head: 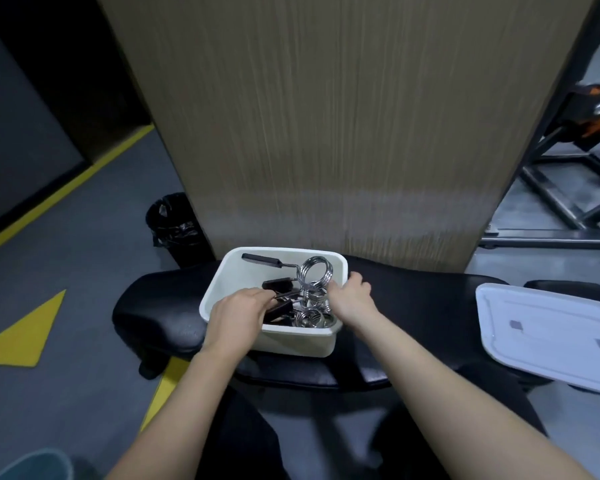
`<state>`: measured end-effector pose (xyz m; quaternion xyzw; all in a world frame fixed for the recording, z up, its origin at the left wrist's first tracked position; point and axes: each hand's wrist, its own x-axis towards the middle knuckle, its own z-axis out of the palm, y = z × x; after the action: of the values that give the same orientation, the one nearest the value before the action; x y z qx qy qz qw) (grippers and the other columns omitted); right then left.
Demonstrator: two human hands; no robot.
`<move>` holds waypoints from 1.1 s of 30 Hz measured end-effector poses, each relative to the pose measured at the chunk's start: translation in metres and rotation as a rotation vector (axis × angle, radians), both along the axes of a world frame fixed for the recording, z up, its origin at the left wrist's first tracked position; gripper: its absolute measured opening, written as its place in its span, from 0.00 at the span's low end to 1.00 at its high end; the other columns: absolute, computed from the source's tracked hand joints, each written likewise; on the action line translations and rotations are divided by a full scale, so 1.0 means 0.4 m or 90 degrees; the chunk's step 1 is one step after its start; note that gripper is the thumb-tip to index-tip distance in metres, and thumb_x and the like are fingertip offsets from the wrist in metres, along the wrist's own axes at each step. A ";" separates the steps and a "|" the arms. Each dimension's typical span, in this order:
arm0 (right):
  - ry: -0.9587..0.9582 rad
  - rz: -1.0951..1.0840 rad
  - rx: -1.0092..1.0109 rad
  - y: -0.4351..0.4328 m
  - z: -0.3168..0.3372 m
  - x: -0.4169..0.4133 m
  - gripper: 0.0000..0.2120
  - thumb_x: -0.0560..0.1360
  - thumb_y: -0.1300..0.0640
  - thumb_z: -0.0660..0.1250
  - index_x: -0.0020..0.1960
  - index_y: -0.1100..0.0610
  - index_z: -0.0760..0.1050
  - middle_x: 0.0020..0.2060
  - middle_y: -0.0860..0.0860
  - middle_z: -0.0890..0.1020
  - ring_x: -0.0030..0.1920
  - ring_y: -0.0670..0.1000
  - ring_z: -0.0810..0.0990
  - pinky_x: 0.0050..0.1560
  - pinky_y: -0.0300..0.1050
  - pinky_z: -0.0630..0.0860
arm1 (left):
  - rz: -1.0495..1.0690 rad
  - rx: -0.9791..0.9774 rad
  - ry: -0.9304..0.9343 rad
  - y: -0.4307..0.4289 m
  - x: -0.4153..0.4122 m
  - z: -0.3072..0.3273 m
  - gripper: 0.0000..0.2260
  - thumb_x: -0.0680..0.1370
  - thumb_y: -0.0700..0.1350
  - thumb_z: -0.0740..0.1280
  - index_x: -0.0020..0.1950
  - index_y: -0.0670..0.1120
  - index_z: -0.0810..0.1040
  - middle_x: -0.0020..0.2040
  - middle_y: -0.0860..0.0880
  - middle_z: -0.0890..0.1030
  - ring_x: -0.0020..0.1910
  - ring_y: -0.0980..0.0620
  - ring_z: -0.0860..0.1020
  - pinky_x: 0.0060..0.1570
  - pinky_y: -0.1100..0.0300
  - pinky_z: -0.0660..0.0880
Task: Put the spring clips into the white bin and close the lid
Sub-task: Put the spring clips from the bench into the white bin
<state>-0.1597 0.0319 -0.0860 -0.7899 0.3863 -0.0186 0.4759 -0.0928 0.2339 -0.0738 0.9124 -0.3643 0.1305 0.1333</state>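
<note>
At frame centre, the left hand (pixel 238 311) pinches a black-handled spring clip (pixel 281 308) inside the white bin (pixel 222 282). The right hand (pixel 352 296) grips the bin's right rim. The lid (pixel 548 336) lies at far right, nearer the right hand.

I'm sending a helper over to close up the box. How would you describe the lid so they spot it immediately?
Start at the black padded bench in front of the wooden panel, where the white bin of spring clips sits. The lid lies flat on the bench's right end, apart from the bin: a white rounded rectangle bearing two small grey squares.
</note>
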 end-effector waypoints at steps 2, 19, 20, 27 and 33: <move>0.014 -0.010 -0.068 0.034 -0.017 0.019 0.26 0.83 0.49 0.54 0.76 0.60 0.55 0.69 0.63 0.65 0.63 0.68 0.73 0.58 0.56 0.69 | 0.006 0.006 -0.006 0.019 0.004 -0.005 0.05 0.78 0.50 0.69 0.45 0.51 0.82 0.39 0.53 0.83 0.41 0.48 0.82 0.32 0.54 0.77; -0.124 -0.139 -0.065 0.042 -0.076 0.005 0.20 0.84 0.46 0.45 0.70 0.46 0.69 0.59 0.54 0.81 0.57 0.62 0.77 0.52 0.54 0.70 | 0.019 0.151 0.232 -0.019 0.130 -0.035 0.08 0.79 0.55 0.66 0.51 0.57 0.84 0.44 0.54 0.85 0.47 0.49 0.80 0.46 0.53 0.78; -0.127 -0.139 -0.061 0.042 -0.076 0.004 0.20 0.84 0.46 0.45 0.70 0.46 0.69 0.58 0.54 0.81 0.57 0.62 0.77 0.52 0.54 0.70 | 0.015 0.149 0.250 -0.023 0.133 -0.036 0.08 0.78 0.55 0.67 0.51 0.57 0.85 0.45 0.54 0.85 0.48 0.49 0.81 0.47 0.53 0.78; -0.135 -0.149 -0.044 0.047 -0.080 0.008 0.21 0.83 0.46 0.46 0.72 0.45 0.68 0.59 0.53 0.81 0.57 0.61 0.78 0.56 0.56 0.72 | -0.010 0.144 0.411 -0.034 0.141 -0.017 0.05 0.74 0.48 0.76 0.49 0.52 0.88 0.54 0.54 0.86 0.55 0.55 0.82 0.57 0.56 0.78; -0.138 -0.152 -0.041 0.046 -0.082 0.008 0.22 0.83 0.46 0.46 0.73 0.45 0.67 0.59 0.54 0.82 0.57 0.62 0.78 0.56 0.56 0.72 | -0.004 0.185 0.438 -0.050 0.141 -0.008 0.07 0.73 0.44 0.77 0.50 0.48 0.88 0.41 0.55 0.82 0.44 0.56 0.78 0.38 0.76 0.68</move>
<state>-0.1567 0.0504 -0.1189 -0.7465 0.4230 -0.1727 0.4837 -0.0362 0.2137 -0.0769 0.9113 -0.3155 -0.2368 0.1176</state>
